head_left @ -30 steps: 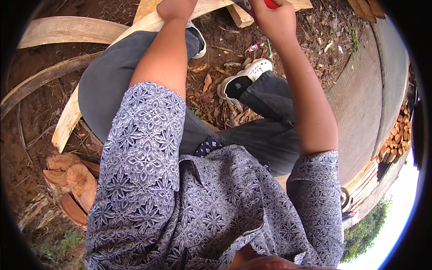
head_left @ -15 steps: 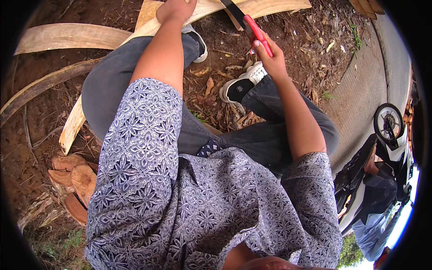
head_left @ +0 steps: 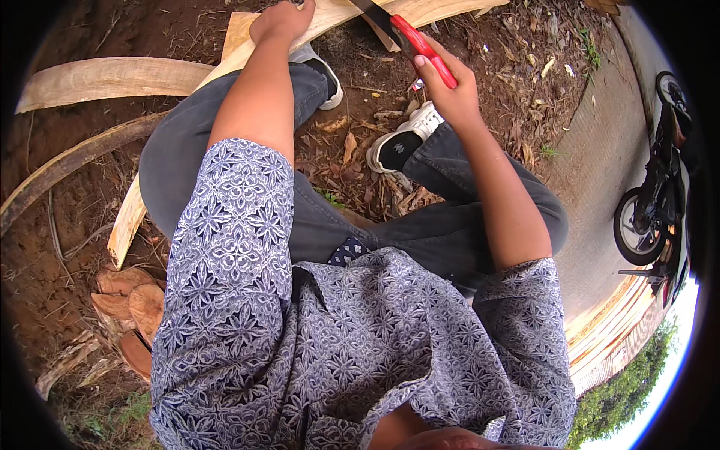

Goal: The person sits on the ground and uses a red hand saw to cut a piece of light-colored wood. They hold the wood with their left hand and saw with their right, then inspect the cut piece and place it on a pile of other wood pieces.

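My right hand (head_left: 450,86) is closed round the red handle of a hand saw (head_left: 424,49). Its dark flat blade slants up and left to the wooden plank; its teeth cannot be made out, and the far end is cut off by the top edge. My left hand (head_left: 281,24) grips the pale curved plank (head_left: 330,19) to the left of the blade, its fingers partly out of view. The plank runs from the upper right down past my bent left leg. Both legs, in dark jeans, are folded on the ground around the work.
Other curved wooden slabs (head_left: 112,79) and a darker bent strip (head_left: 82,157) lie at left. Cut log pieces (head_left: 142,304) are stacked at lower left. Dry leaves and chips cover the soil (head_left: 517,82). A motorcycle (head_left: 656,169) is on the paved road (head_left: 600,172) at right.
The saw and my right hand have shifted slightly up and left. My left hand stays on the plank. The motorcycle has moved up along the road, and its rider is now mostly out of sight.
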Tool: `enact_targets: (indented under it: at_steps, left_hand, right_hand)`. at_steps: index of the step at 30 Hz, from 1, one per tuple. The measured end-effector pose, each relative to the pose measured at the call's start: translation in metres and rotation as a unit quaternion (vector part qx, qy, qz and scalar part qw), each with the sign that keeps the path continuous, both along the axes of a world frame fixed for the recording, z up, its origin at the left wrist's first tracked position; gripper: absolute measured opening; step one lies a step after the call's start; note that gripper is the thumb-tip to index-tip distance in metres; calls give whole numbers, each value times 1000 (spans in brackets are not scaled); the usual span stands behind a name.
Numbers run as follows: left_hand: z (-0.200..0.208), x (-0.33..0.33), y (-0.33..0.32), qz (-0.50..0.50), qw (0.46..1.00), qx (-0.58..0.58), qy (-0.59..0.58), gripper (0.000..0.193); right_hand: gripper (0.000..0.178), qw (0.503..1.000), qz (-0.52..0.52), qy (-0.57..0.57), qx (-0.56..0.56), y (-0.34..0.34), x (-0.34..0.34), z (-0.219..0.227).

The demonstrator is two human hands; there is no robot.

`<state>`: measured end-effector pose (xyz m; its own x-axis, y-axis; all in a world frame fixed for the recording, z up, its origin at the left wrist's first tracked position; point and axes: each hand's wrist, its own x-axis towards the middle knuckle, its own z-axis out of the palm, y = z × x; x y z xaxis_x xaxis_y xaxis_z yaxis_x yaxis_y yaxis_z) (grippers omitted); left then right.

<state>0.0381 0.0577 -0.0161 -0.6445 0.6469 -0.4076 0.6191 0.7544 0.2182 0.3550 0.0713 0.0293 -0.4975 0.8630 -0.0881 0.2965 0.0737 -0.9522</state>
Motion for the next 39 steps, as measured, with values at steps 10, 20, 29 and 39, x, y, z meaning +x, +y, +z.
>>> enact_targets:
  at_steps: [10, 20, 29, 39]
  left_hand:
    - [-68, -55, 13, -50, 992, -3, -112, 92]
    - [-54, -43, 7, -52, 984, -32, -168, 93]
    - [-65, -57, 5, -30, 978, -23, -204, 95]
    - [-71, -61, 10, -19, 970, -13, -242, 84]
  right_hand:
    - [43, 1000, -4, -28, 9, -13, 7, 65]
    - [42, 996, 2, -15, -89, -14, -1, 119]
    - [45, 998, -3, -59, -28, -30, 37, 156]
    - [39, 1000, -7, -5, 26, 18, -25, 86]
